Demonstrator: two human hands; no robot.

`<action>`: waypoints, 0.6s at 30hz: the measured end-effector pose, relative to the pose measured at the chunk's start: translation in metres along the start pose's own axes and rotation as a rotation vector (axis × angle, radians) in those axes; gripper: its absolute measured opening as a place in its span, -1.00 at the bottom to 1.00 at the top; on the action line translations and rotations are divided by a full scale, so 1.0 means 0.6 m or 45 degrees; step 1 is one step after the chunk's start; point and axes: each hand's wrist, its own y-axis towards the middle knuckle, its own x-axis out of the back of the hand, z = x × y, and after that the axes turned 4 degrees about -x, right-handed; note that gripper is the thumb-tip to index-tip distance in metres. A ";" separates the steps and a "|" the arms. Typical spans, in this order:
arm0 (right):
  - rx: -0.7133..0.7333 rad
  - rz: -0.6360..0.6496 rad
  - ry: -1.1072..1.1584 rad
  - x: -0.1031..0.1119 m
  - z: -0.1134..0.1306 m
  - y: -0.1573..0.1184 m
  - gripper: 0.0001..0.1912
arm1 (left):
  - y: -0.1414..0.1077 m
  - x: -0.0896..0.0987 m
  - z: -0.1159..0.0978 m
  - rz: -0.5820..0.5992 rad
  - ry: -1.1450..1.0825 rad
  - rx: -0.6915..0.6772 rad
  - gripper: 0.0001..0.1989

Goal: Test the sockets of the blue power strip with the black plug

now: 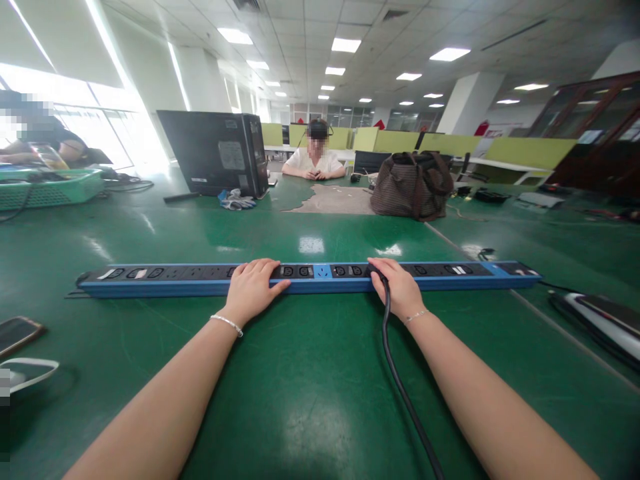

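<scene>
A long blue power strip (320, 285) with black sockets along its top lies crosswise on the green table. My left hand (253, 285) is closed over the strip left of its middle, fingers across the top and thumb along the front side. Right of the middle, my right hand (399, 288) grips the plug end of a black power cord (395, 373) at a socket. My fingers mostly hide the plug, so how deep it sits cannot be made out. From there the cord runs down toward the table's near edge.
A black computer case (215, 153), gloves (237, 199) and a brown bag (414, 185) stand or lie farther back. A green basket (55, 187) and a phone (19, 335) are at left. A dark-and-white device (605, 317) lies at right. One person sits opposite, another far left.
</scene>
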 end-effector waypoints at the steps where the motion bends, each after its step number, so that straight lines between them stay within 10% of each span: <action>1: -0.004 -0.001 -0.006 0.000 0.001 0.000 -0.63 | 0.000 0.000 0.000 -0.001 0.000 -0.002 -0.51; 18: -0.229 -0.156 -0.324 -0.021 0.004 -0.001 -0.59 | 0.001 -0.002 0.003 -0.022 0.008 -0.019 -0.51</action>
